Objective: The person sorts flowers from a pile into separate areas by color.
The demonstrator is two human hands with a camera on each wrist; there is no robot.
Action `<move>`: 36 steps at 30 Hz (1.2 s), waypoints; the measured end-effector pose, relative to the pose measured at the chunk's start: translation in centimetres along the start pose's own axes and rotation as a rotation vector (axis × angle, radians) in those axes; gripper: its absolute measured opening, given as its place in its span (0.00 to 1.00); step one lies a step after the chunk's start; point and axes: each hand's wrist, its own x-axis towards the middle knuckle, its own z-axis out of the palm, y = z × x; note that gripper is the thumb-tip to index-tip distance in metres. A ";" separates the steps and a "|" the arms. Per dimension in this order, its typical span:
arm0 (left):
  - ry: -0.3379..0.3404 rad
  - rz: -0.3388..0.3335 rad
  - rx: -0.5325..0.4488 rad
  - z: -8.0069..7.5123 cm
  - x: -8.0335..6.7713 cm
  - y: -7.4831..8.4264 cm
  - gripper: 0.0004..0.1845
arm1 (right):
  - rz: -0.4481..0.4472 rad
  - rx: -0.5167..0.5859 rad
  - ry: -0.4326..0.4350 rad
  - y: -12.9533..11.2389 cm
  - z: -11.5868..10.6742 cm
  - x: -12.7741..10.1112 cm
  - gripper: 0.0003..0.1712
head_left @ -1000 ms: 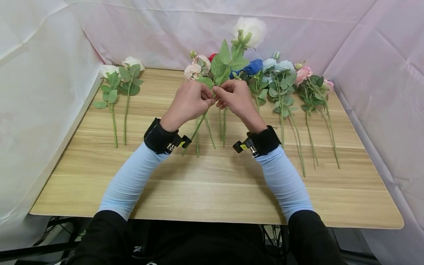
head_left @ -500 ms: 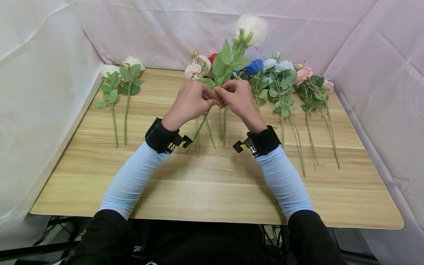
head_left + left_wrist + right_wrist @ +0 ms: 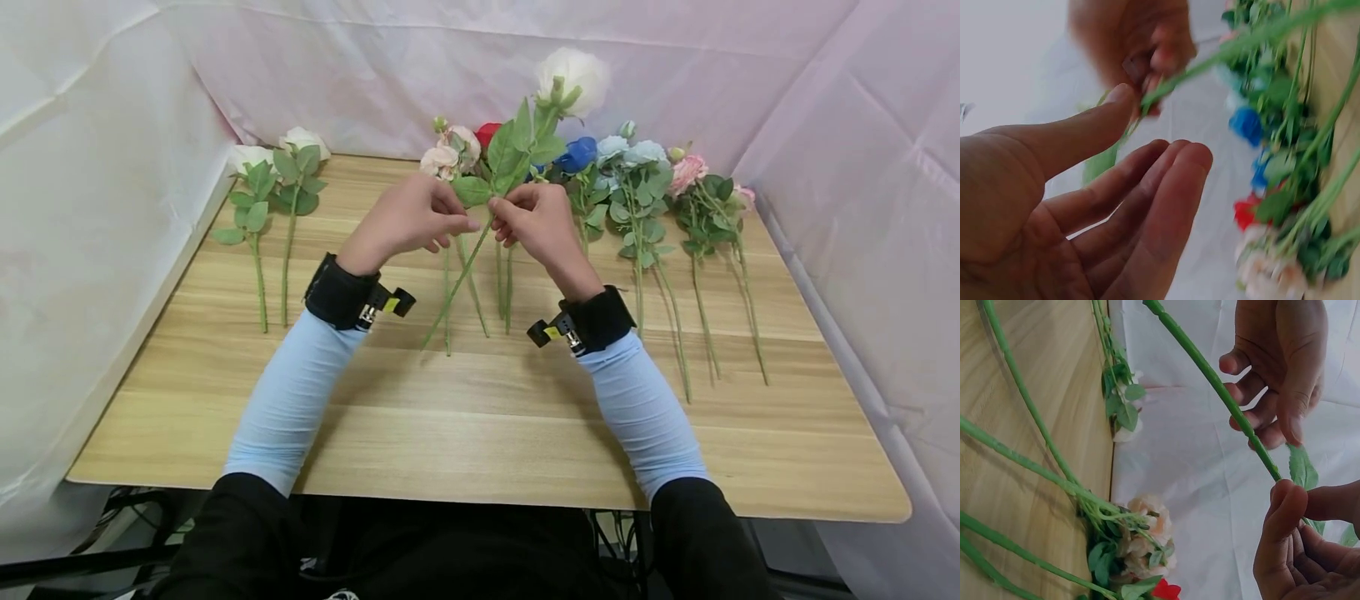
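Observation:
A white rose (image 3: 573,81) with green leaves is held up over the table, its bloom toward the back wall. My right hand (image 3: 538,225) pinches its stem (image 3: 1216,384) between thumb and fingers, just under the leaves. The stem slants down to the left, its lower end free. Beside it, my left hand (image 3: 412,215) is apart from the stem, with thumb and fingers spread and nothing between them, as the left wrist view (image 3: 1129,187) shows.
Two white roses (image 3: 281,179) lie at the back left of the table (image 3: 480,442). Behind my hands lie pale pink flowers (image 3: 452,152), a red flower (image 3: 487,133) and blue flowers (image 3: 577,155). Light blue (image 3: 641,154) and pink flowers (image 3: 687,172) lie further right.
My left hand has let go of the stem and moved slightly left, its fingers opening. The rose has dipped a little in my right hand, which stays in place.

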 end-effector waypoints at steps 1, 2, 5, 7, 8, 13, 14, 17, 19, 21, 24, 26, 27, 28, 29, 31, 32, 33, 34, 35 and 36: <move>0.006 -0.012 -0.012 -0.6 -0.1 -0.3 0.15 | 0.010 0.011 -0.010 0.1 0.1 0.1 0.12; 0.011 -0.030 -0.030 -1.3 -0.3 -0.5 0.16 | 0.022 0.020 -0.020 0.2 0.3 0.2 0.12; 0.055 -0.096 -0.057 -3.4 -1.2 -1.2 0.17 | 0.050 0.013 -0.079 0.3 1.2 0.8 0.11; 0.106 -0.139 -0.078 -4.7 -2.0 -1.7 0.18 | 0.061 -0.027 -0.130 0.1 2.2 1.5 0.11; 0.135 -0.160 -0.086 -5.4 -2.4 -2.0 0.18 | 0.063 -0.055 -0.157 -0.2 2.8 1.9 0.11; 0.267 -0.193 -0.156 -7.5 -3.7 -3.1 0.17 | 0.045 -0.206 -0.279 -1.3 6.1 5.0 0.17; 0.280 -0.196 -0.168 -7.8 -3.8 -3.2 0.16 | 0.044 -0.225 -0.300 -1.5 6.9 5.7 0.18; 0.310 -0.220 -0.200 -8.3 -4.2 -3.4 0.15 | 0.035 -0.245 -0.345 -2.0 9.3 7.5 0.19; 0.329 -0.235 -0.221 -8.7 -4.3 -3.5 0.15 | 0.047 -0.255 -0.372 -2.1 10.8 8.4 0.18; 0.344 -0.241 -0.238 -8.9 -4.4 -3.5 0.16 | 0.071 -0.255 -0.385 -2.1 12.1 9.2 0.18; 0.353 -0.238 -0.242 -9.0 -4.3 -3.5 0.16 | 0.116 -0.248 -0.357 -1.6 13.5 10.1 0.20; 0.352 -0.243 -0.236 -9.0 -4.3 -3.6 0.17 | 0.152 -0.222 -0.330 -0.9 14.3 10.7 0.20; 0.350 -0.249 -0.232 -9.0 -4.3 -3.6 0.17 | 0.164 -0.217 -0.318 -0.5 14.7 10.9 0.20; 0.348 -0.254 -0.224 -9.0 -4.3 -3.6 0.18 | 0.175 -0.214 -0.308 -0.1 15.1 11.1 0.19; 0.344 -0.260 -0.219 -9.0 -4.3 -3.6 0.18 | 0.187 -0.215 -0.302 0.3 15.4 11.3 0.18; 0.336 -0.270 -0.209 -8.9 -4.3 -3.6 0.19 | 0.202 -0.230 -0.291 1.1 16.0 11.6 0.16; 0.333 -0.272 -0.210 -8.8 -4.3 -3.6 0.20 | 0.207 -0.239 -0.283 1.4 16.3 11.8 0.16; 0.331 -0.272 -0.206 -8.8 -4.2 -3.6 0.20 | 0.197 -0.267 -0.276 1.7 16.5 11.9 0.16; 0.329 -0.268 -0.204 -8.7 -4.2 -3.6 0.20 | 0.191 -0.294 -0.267 2.0 16.7 11.9 0.16; 0.326 -0.265 -0.205 -8.6 -4.2 -3.6 0.20 | 0.192 -0.320 -0.261 2.2 16.9 12.0 0.17; 0.325 -0.259 -0.202 -8.5 -4.1 -3.6 0.20 | 0.194 -0.347 -0.259 2.4 17.1 12.1 0.18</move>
